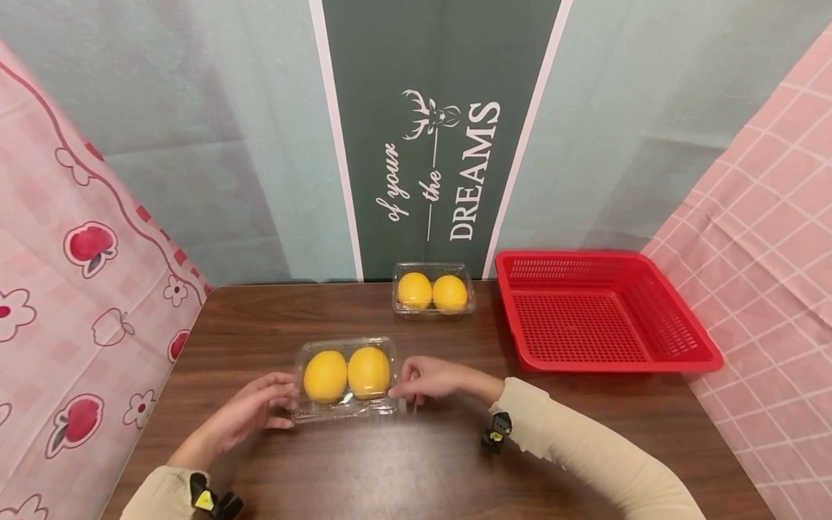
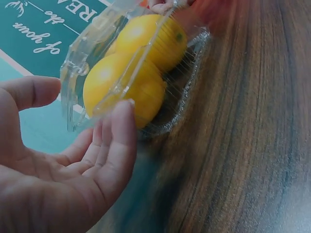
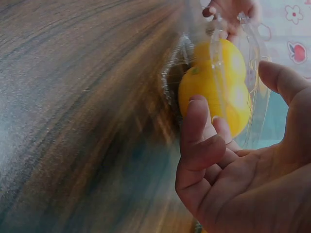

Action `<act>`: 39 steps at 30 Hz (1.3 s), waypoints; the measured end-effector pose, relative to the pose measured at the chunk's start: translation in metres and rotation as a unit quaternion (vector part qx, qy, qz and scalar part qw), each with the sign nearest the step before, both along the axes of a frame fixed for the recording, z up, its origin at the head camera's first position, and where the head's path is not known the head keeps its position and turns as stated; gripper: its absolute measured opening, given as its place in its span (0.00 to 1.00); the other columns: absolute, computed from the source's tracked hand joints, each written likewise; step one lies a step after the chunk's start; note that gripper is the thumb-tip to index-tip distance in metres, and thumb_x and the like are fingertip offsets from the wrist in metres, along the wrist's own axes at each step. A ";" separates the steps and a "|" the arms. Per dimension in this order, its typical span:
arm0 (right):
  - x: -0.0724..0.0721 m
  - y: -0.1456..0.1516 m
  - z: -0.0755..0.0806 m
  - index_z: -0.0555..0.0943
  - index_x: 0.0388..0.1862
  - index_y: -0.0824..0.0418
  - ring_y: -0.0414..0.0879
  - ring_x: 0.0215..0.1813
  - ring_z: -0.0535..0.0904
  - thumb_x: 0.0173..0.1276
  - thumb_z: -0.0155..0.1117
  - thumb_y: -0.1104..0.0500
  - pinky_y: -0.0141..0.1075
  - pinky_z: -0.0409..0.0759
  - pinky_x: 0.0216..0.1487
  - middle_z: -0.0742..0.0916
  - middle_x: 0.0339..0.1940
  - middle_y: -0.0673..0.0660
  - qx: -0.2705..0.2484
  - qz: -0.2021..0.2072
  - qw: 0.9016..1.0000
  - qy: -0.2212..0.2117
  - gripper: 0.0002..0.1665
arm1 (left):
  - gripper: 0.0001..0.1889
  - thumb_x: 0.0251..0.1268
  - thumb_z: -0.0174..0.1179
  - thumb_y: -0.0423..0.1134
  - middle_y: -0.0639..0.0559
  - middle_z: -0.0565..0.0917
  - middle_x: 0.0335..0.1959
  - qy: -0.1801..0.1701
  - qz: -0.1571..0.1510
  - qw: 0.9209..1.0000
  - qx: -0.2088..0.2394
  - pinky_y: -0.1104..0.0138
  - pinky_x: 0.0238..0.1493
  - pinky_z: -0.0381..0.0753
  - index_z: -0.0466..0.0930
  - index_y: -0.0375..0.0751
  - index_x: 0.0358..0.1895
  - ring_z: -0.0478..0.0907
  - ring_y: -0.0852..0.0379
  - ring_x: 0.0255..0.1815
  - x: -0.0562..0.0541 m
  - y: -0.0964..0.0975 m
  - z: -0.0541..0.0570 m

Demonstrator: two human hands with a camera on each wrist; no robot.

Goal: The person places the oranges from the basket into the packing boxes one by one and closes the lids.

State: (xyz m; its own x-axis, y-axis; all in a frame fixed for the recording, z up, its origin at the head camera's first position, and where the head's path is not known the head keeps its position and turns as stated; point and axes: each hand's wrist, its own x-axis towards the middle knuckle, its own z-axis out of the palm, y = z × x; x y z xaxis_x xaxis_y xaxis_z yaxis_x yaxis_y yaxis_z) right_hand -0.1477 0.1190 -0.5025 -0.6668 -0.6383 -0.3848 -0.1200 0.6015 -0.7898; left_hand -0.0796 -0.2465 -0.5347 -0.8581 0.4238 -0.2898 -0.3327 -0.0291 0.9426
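Directly before me is a clear plastic clamshell box point(image 1: 344, 415) with two oranges point(image 1: 369, 373) inside. My left hand point(image 1: 253, 408) holds the box's left end; in the left wrist view its thumb point(image 2: 41, 92) lies at the lid's edge and the fingertips touch the side. At the opposite end my right hand point(image 1: 432, 379) grips the box, thumb at the lid and fingers bent against the side point(image 3: 197, 116). Whether the lid is fully fastened cannot be seen.
Another clear box point(image 1: 433, 269) with two oranges stands at the back of the brown table point(image 1: 403, 477). A red perforated basket point(image 1: 611, 362) stands to the right. Patterned cloths point(image 1: 260, 180) hang behind and at both sides.
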 end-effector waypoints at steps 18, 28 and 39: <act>0.008 -0.007 -0.005 0.84 0.35 0.65 0.45 0.27 0.82 0.72 0.65 0.52 0.28 0.68 0.19 0.88 0.29 0.57 -0.001 0.042 0.999 -0.021 0.15 | 0.03 0.80 0.48 0.37 0.51 0.76 0.40 -0.016 -0.047 0.999 -0.009 0.64 0.37 0.87 0.72 0.45 0.46 0.78 0.56 0.41 0.003 -0.004 -0.011; 0.011 -0.009 -0.011 0.83 0.28 0.64 0.41 0.23 0.76 0.73 0.64 0.55 0.26 0.65 0.17 0.87 0.25 0.57 -0.019 0.037 0.998 -0.047 0.15 | 0.02 0.78 0.50 0.32 0.50 0.80 0.37 0.001 -0.089 0.996 0.015 0.66 0.34 0.88 0.69 0.43 0.46 0.80 0.57 0.38 0.007 -0.005 -0.017; 0.012 -0.010 -0.013 0.82 0.26 0.64 0.40 0.21 0.75 0.71 0.65 0.58 0.25 0.62 0.17 0.85 0.21 0.51 -0.026 0.021 0.998 -0.047 0.14 | 0.07 0.76 0.53 0.30 0.50 0.83 0.36 0.004 -0.076 0.997 -0.006 0.67 0.32 0.87 0.66 0.34 0.48 0.81 0.57 0.37 0.007 -0.001 -0.014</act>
State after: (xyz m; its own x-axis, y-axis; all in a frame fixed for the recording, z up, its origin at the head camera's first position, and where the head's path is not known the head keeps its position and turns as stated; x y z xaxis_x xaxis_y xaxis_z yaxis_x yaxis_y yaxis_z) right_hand -0.1359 0.1087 -0.5153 -0.6012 -0.6864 -0.4091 -0.0689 0.5546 -0.8293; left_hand -0.0728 -0.2474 -0.5483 -0.7871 0.5455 -0.2880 -0.3241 0.0315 0.9455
